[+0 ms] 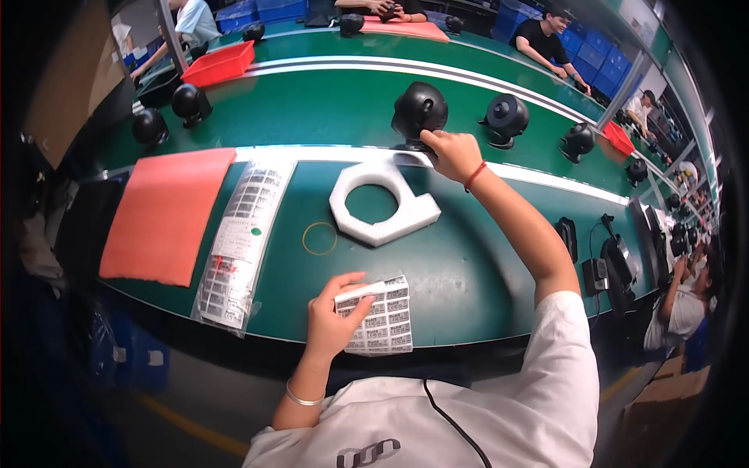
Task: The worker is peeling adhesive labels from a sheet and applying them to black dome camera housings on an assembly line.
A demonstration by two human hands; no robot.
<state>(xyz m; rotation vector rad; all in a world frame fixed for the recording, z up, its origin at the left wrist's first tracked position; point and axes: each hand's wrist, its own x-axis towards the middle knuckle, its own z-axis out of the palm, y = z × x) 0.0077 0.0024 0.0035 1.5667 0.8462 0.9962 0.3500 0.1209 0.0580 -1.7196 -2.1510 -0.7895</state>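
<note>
My left hand (pixel 334 318) pinches a sheet of small printed labels (pixel 388 318) close to the bench's front edge. The sheet's upper edge is curled over toward the fingers. My right arm reaches far forward, and my right hand (pixel 455 156) is closed on the base of a round black camera-like device (pixel 421 109) at the belt's near edge. Part of that base is hidden by the fingers. Between the hands lies a white foam holder (pixel 337 201) with a round hole and a side block. A thin yellow rubber band (pixel 305 239) lies to its left.
An orange foam mat (pixel 164 218) and a plastic-covered strip of label sheets (pixel 248 210) lie at left. More round black devices (pixel 507 117) stand along the green belt (pixel 312 101). A red tray (pixel 220 64) is at the far left. Several co-workers sit across and at right.
</note>
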